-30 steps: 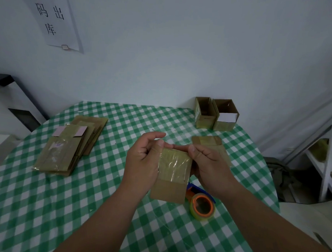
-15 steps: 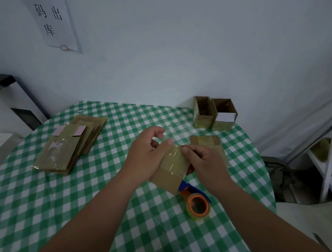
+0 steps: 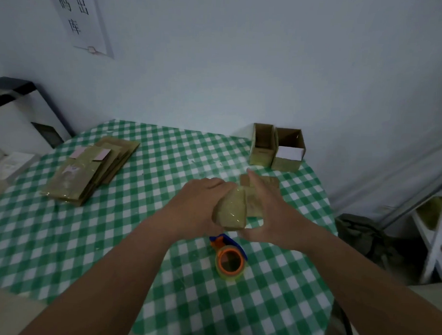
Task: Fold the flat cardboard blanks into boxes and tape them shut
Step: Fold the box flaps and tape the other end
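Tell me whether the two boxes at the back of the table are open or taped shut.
Open. Both boxes stand upright, tops unsealed, with their insides showing.

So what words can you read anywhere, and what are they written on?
"码 出" on the paper sign on the wall
"库" below that, same sign; its top is cut off
Pink labels on the flat cardboard stack: too blurred to read
White label on the open box: no readable text

Packing room; wall sign [image 3: 81, 17]; stacked cardboard blanks [image 3: 89, 170]

Dim, bluish, even light; hands above the tape roll [image 3: 230, 262] blur softly; wide-angle bending warps edges.
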